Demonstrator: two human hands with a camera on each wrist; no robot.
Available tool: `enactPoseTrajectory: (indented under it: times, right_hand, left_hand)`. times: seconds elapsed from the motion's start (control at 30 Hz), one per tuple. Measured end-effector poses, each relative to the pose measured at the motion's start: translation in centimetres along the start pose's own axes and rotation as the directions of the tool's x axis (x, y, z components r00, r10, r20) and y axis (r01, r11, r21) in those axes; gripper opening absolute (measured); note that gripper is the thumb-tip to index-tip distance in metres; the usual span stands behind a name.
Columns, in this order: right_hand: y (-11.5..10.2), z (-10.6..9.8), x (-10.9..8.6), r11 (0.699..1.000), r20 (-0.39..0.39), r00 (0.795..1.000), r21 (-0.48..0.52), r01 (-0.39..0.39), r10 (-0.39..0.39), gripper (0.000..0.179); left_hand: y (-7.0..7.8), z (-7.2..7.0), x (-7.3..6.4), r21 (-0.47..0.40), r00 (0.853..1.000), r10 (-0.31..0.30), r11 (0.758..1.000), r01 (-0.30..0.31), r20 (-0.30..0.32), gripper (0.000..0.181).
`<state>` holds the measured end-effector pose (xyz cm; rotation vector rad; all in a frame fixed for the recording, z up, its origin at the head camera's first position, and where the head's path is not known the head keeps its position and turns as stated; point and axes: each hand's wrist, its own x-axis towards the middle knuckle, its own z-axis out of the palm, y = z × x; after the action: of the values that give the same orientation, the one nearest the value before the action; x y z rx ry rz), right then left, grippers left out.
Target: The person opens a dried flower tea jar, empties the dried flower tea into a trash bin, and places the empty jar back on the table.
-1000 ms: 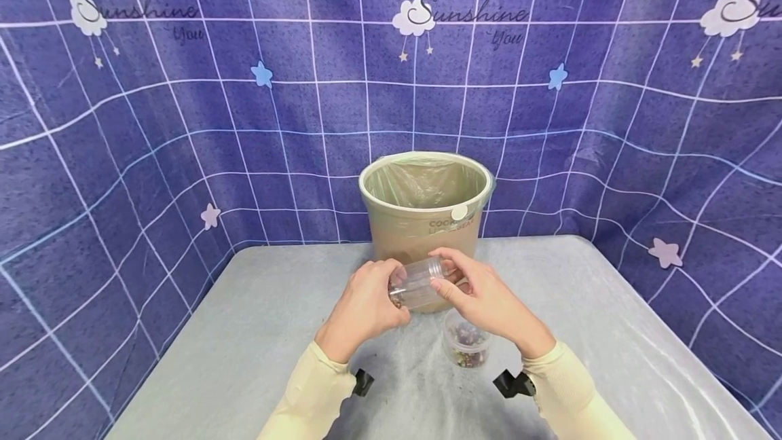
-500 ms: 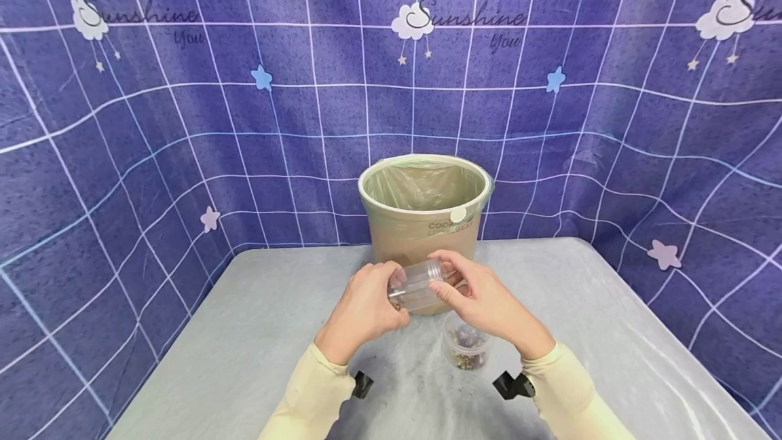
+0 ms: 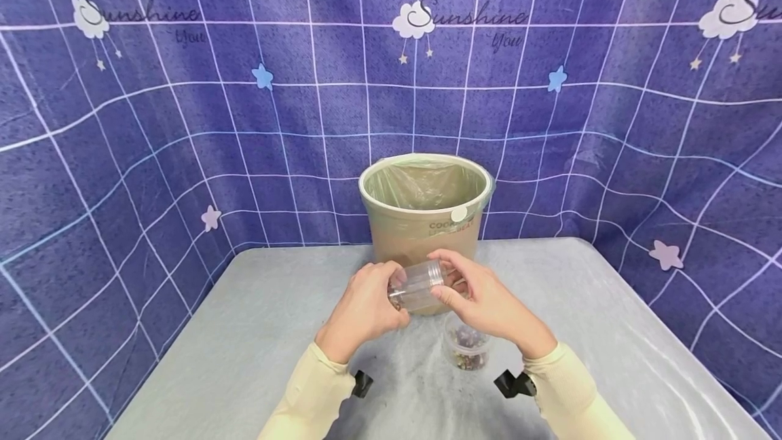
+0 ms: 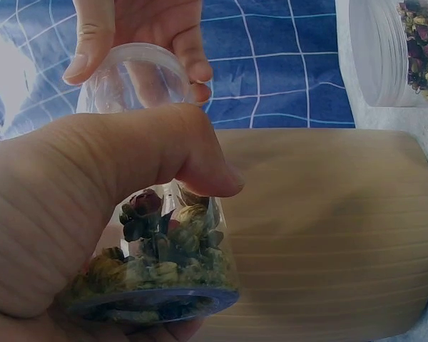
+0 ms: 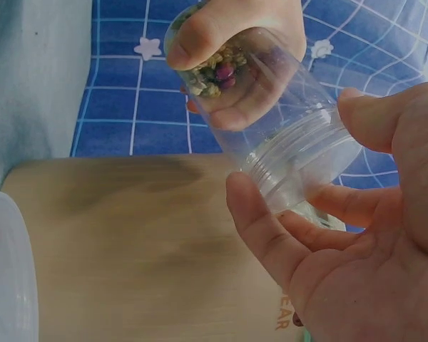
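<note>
A clear plastic jar (image 3: 418, 285) with dried flower buds and yellowish petals (image 4: 175, 242) in its bottom end is held tilted, its threaded neck (image 5: 292, 153) toward the right. My left hand (image 3: 366, 297) grips the jar round its base end, thumb across the near side. With thumb and fingertips, my right hand (image 3: 482, 294) pinches the neck end; a palm gap shows behind it in the right wrist view. Below the right hand, a second clear jar (image 3: 467, 345) of dried flowers stands on the table.
Right behind the hands stands a beige bin (image 3: 421, 240) lined with a thin clear bag (image 3: 427, 182). The table (image 3: 275, 331) has a pale grey cover. A blue gridded curtain (image 3: 293, 107) closes off the back and both sides.
The right thumb has shifted slightly down at the jar's neck. The left hand and both jars stay where they were.
</note>
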<state>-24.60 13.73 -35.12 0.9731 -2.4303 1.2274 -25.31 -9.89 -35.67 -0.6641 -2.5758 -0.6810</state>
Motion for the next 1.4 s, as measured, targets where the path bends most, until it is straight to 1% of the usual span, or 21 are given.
enactPoseTrajectory:
  times: [0.3, 0.5, 0.77, 0.9, 1.03, 1.2, 1.4]
  right_hand:
    - [-0.02, -0.09, 0.04, 1.0, 0.008, 1.0, -0.002, 0.019, -0.019, 0.054]
    - [0.14, 0.02, 0.05, 0.999, 0.004, 0.999, -0.011, 0.037, -0.037, 0.054]
    - [0.33, 0.08, 0.08, 0.999, 0.006, 0.999, -0.002, 0.036, -0.036, 0.054]
    - [0.31, 0.04, 0.1, 0.999, 0.007, 0.999, -0.005, 0.052, -0.052, 0.055]
    - [0.34, -0.01, 0.2, 0.998, 0.014, 0.998, 0.003, 0.065, -0.065, 0.056]
    - [0.44, -0.06, 0.32, 0.997, 0.018, 0.997, 0.013, 0.08, -0.081, 0.057]
    - [0.47, -0.08, 0.33, 0.994, 0.018, 0.995, 0.043, 0.099, -0.1, 0.06]
  left_hand:
    - [-0.08, -0.01, 0.05, 0.007, 1.0, -0.003, 1.0, 0.003, 0.003, 0.047]
    - [-0.1, -0.01, -0.04, 0.003, 1.0, -0.008, 1.0, 0.008, 0.004, 0.047]
    - [-0.12, -0.1, -0.05, 0.001, 1.0, -0.011, 1.0, 0.011, 0.007, 0.047]
    - [-0.13, -0.12, -0.01, -0.002, 1.0, -0.007, 1.0, 0.007, 0.011, 0.047]
    - [-0.12, -0.17, 0.09, 0.002, 1.0, -0.002, 1.0, 0.002, 0.01, 0.047]
    - [-0.06, -0.33, 0.14, 0.0, 1.0, -0.009, 1.0, 0.009, 0.017, 0.048]
    - [-0.14, -0.33, 0.12, 0.006, 1.0, -0.009, 1.0, 0.009, 0.021, 0.048]
